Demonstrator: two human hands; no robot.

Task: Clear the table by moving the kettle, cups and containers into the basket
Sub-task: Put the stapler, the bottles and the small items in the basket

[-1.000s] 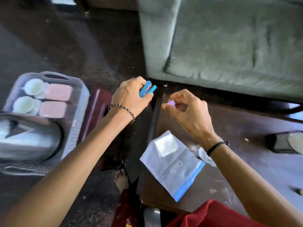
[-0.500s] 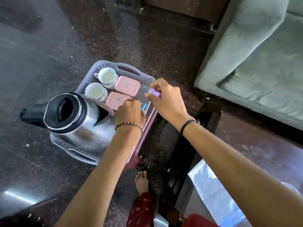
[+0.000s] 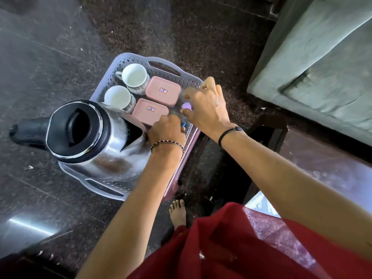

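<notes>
A pale perforated basket [image 3: 161,66] stands on the dark floor. Inside it are a steel kettle [image 3: 84,137] with a black lid, two white cups [image 3: 134,76] [image 3: 117,97] and two pink lidded containers [image 3: 163,91] [image 3: 150,110]. My left hand [image 3: 167,130] is down inside the basket beside the near container, fingers curled round a small blue object [image 3: 183,124] that barely shows. My right hand [image 3: 207,107] hovers over the basket's right side and pinches a small purple object [image 3: 186,105].
A grey-green sofa [image 3: 322,57] fills the upper right. A dark wooden table [image 3: 322,164] lies at the right, with a clear plastic bag [image 3: 261,204] on it. A maroon stool edge [image 3: 181,168] shows under the basket. My bare foot [image 3: 178,212] is below.
Both hands moved from above the table over to the basket and then lower into it. The blue object is now almost hidden under my left hand.
</notes>
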